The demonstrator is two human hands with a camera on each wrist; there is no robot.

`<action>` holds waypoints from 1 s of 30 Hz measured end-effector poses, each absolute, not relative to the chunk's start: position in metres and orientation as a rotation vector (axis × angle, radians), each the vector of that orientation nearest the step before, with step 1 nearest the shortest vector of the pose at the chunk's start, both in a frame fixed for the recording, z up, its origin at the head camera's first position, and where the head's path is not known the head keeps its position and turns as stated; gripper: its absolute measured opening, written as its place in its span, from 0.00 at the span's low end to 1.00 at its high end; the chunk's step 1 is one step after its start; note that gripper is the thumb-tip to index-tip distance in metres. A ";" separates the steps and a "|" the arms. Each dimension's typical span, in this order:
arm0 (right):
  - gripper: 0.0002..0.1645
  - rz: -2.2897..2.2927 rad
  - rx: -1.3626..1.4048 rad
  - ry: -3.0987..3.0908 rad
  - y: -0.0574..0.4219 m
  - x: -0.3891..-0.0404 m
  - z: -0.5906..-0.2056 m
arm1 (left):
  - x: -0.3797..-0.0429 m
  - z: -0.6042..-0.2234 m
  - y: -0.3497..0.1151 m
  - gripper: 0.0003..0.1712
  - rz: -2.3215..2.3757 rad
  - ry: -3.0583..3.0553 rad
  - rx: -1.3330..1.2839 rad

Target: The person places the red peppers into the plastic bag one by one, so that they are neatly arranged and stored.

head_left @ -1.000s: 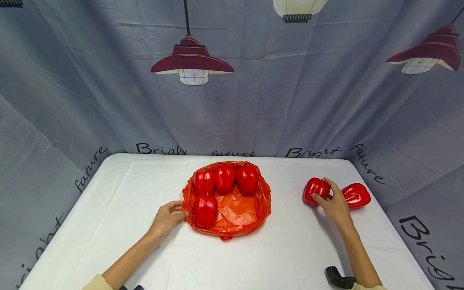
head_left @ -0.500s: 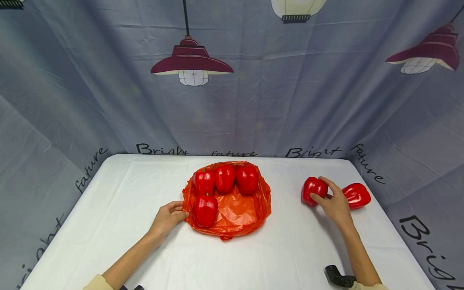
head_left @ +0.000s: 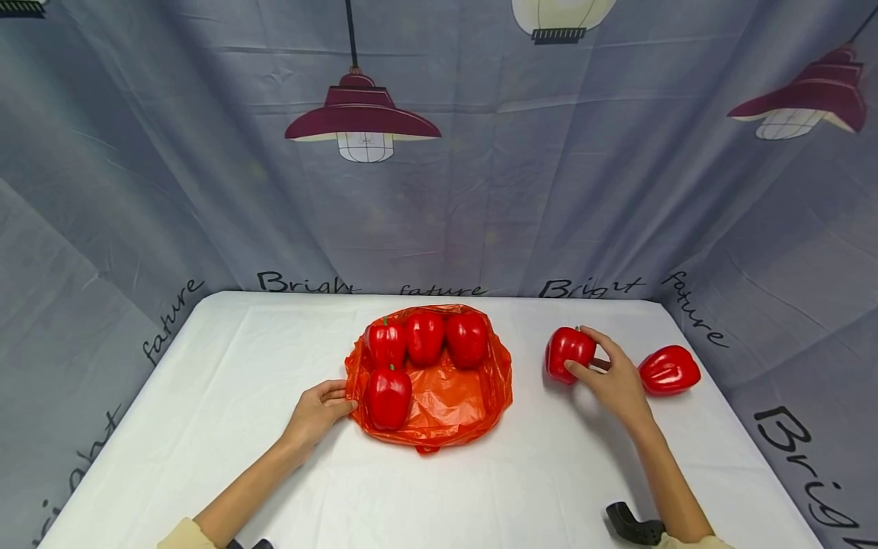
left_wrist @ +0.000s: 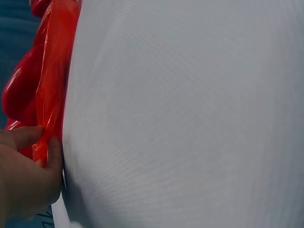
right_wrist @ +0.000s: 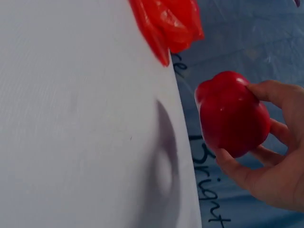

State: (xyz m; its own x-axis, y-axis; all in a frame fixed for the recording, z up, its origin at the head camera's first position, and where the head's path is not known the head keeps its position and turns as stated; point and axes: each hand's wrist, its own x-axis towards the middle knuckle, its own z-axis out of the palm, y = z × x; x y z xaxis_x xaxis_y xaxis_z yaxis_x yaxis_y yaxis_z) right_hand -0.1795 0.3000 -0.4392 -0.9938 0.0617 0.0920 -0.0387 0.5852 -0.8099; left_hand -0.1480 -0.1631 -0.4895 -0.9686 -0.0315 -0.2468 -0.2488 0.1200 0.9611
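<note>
In the head view a red plastic bag (head_left: 449,396) lies spread with its rim rolled open, several red bell peppers (head_left: 389,399) inside along its back and left. My left hand (head_left: 314,418) pinches the bag's left rim between thumb and fingers; the left wrist view shows the pinched red film (left_wrist: 51,95). To the right of the bag, my right hand (head_left: 613,381) grips another red bell pepper (head_left: 569,354) between thumb and fingertips. The right wrist view shows this pepper (right_wrist: 232,114) raised off the table, its shadow apart from it.
One more red bell pepper (head_left: 670,370) lies on its side near the table's right edge. The table wears a white cloth (head_left: 480,496). Behind it hangs a blue-grey printed curtain (head_left: 466,213). A black curved object (head_left: 634,524) is by the right wrist.
The right hand has lifted the bell pepper and carried it leftward toward the bag, away from the pepper lying at the right. The left hand has stayed on the bag's rim.
</note>
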 end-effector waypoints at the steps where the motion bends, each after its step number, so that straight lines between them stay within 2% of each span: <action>1: 0.42 1.401 -0.004 -2.687 0.297 -0.179 -0.437 | -0.148 -0.489 -0.163 0.26 1.962 2.221 -0.285; 14: 0.41 1.602 0.229 -2.615 0.248 -0.169 -0.417 | -0.148 -0.489 -0.163 0.26 1.974 2.213 -0.290; 30: 0.40 1.762 0.467 -2.623 0.182 -0.158 -0.421 | -0.150 -0.494 -0.163 0.25 1.979 2.213 -0.294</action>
